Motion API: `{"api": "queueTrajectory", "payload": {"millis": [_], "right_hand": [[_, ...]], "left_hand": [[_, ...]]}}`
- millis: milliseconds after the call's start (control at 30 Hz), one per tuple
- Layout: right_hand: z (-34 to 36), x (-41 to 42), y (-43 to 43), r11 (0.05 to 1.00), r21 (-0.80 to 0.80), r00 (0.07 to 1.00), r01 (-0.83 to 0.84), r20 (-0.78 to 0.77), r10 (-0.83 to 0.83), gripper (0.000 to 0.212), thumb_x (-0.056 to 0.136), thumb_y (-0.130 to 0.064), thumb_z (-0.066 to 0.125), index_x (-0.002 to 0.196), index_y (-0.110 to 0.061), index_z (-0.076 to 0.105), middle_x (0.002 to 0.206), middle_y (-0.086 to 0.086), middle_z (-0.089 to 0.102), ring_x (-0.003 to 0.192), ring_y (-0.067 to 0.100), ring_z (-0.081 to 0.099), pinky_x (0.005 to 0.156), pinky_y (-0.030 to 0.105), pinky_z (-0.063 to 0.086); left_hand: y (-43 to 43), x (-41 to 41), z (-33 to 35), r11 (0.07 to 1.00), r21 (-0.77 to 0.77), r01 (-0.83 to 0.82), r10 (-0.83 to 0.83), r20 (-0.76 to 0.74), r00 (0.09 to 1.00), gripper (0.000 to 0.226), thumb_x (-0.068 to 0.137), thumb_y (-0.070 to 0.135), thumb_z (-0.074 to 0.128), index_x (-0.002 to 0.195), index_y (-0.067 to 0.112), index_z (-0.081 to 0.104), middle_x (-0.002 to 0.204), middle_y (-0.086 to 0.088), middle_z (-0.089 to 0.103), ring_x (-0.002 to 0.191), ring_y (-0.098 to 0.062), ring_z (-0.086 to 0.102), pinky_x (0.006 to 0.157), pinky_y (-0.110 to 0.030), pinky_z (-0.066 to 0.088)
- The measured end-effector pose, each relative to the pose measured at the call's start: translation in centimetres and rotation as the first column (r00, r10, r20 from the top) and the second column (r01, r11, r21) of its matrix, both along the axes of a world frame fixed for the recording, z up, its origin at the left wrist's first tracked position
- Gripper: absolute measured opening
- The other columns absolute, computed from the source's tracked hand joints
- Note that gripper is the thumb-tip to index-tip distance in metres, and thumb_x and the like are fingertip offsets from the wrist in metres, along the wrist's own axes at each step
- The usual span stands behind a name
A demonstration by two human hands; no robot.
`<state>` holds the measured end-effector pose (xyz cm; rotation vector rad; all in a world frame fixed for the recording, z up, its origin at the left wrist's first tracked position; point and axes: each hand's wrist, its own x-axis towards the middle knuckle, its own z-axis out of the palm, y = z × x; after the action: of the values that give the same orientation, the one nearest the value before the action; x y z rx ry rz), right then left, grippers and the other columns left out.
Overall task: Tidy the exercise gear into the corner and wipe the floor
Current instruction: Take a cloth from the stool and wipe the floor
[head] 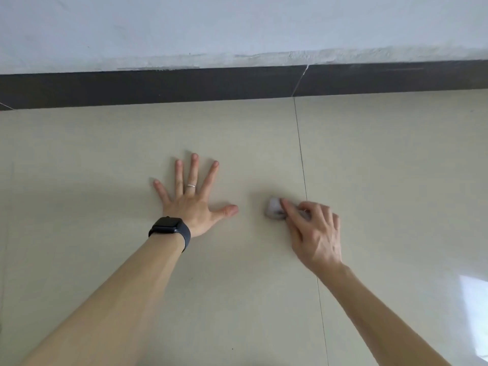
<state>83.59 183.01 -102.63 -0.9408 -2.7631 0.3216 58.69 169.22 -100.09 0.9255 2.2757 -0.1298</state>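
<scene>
My left hand (191,200) lies flat on the beige tiled floor (105,154), fingers spread and straight, with a ring on one finger and a dark watch on the wrist. To its right, my right hand (311,228) pinches a small crumpled pale cloth (274,208) and presses it onto the floor beside a tile seam. Most of the cloth is covered by my fingers. No exercise gear is in view.
A dark skirting board (184,87) runs along the base of a pale wall (237,27) just beyond my hands. A thin tile seam (301,154) runs from the wall toward me. A bright window reflection (474,299) shines on the floor at the right.
</scene>
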Motion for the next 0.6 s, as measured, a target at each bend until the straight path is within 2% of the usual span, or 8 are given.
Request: {"api": "queueTrajectory", "payload": {"millis": [67,100,167,233,333,433,500,600], "right_hand": [[0.2,0.9,2.0,0.942,-0.051,0.943,0.332,0.009,-0.332,0.039,0.094,-0.027,0.058,0.132,-0.034,0.063,0.112,0.004,0.056,0.100,0.029,0.048,0.081,0.044,0.041],[0.4,1.6,1.7,0.919,-0.076,0.922,0.387,0.003,-0.388,0.040,0.094,-0.026,0.058,0.132,-0.035,0.063,0.113,0.004,0.055,0.101,0.029,0.046,0.081,0.044,0.040],[0.9,3.9,-1.6,0.964,-0.082,0.967,0.252,-0.005,-0.253,0.040,0.093,-0.023,0.059,0.131,-0.034,0.065,0.112,0.002,0.057,0.101,0.028,0.049,0.079,0.041,0.040],[1.6,8.0,-6.4,0.992,-0.126,1.000,-0.002,-0.021,0.000,0.037,0.091,-0.022,0.065,0.126,-0.034,0.069,0.108,0.001,0.062,0.098,0.027,0.055,0.077,0.039,0.042],[2.4,14.2,-13.0,0.936,-0.274,0.975,-0.219,-0.025,0.221,0.033,0.089,-0.023,0.069,0.119,-0.036,0.072,0.099,-0.003,0.064,0.090,0.022,0.059,0.075,0.038,0.044],[2.7,16.1,-13.8,0.868,-0.334,0.925,-0.368,-0.034,0.379,0.035,0.089,-0.024,0.068,0.121,-0.038,0.070,0.099,-0.002,0.064,0.084,0.021,0.058,0.074,0.035,0.045],[2.4,15.1,-12.0,0.880,-0.269,0.916,-0.391,-0.027,0.399,0.036,0.089,-0.023,0.069,0.122,-0.038,0.069,0.101,-0.002,0.066,0.085,0.023,0.059,0.075,0.036,0.045],[2.3,15.0,-10.4,0.966,-0.227,0.992,-0.122,0.006,0.126,0.032,0.091,-0.022,0.069,0.120,-0.035,0.072,0.104,-0.002,0.066,0.092,0.027,0.058,0.073,0.039,0.045]], "left_hand": [[0.0,0.5,-0.1,1.000,0.020,0.021,-0.020,-0.046,0.999,0.099,0.072,0.095,0.023,0.144,0.053,-0.030,0.152,0.007,-0.047,0.144,-0.026,-0.038,0.111,-0.070,-0.012],[-0.1,0.9,-0.3,0.997,0.068,0.043,-0.037,-0.094,0.995,0.096,0.077,0.091,0.025,0.148,0.050,-0.024,0.156,0.004,-0.041,0.147,-0.028,-0.032,0.112,-0.070,-0.008],[-0.9,2.5,-0.3,0.962,0.231,0.146,-0.099,-0.204,0.974,0.085,0.089,0.075,0.036,0.156,0.042,-0.005,0.164,-0.002,-0.022,0.152,-0.034,-0.013,0.111,-0.073,0.004],[-2.8,5.8,-0.7,0.889,0.344,0.304,-0.226,-0.247,0.942,0.077,0.094,0.060,0.046,0.158,0.039,0.008,0.167,-0.003,-0.008,0.153,-0.036,0.001,0.109,-0.075,0.013],[-6.0,11.1,-1.0,0.847,0.321,0.424,-0.380,-0.194,0.905,0.072,0.094,0.059,0.045,0.156,0.043,0.013,0.167,0.001,-0.007,0.154,-0.033,0.000,0.109,-0.075,0.012],[-7.5,13.8,-1.6,0.865,0.270,0.423,-0.387,-0.180,0.905,0.069,0.094,0.062,0.038,0.156,0.045,0.013,0.168,0.001,-0.006,0.154,-0.033,-0.003,0.109,-0.076,0.011],[-7.5,13.8,-1.8,0.866,0.265,0.424,-0.389,-0.178,0.904,0.068,0.093,0.063,0.036,0.155,0.046,0.013,0.168,0.003,-0.004,0.154,-0.031,-0.002,0.110,-0.075,0.010],[-7.6,12.7,-1.7,0.858,0.263,0.441,-0.411,-0.163,0.897,0.066,0.094,0.065,0.034,0.154,0.049,0.012,0.167,0.008,-0.005,0.154,-0.026,-0.004,0.110,-0.074,0.010]]}}
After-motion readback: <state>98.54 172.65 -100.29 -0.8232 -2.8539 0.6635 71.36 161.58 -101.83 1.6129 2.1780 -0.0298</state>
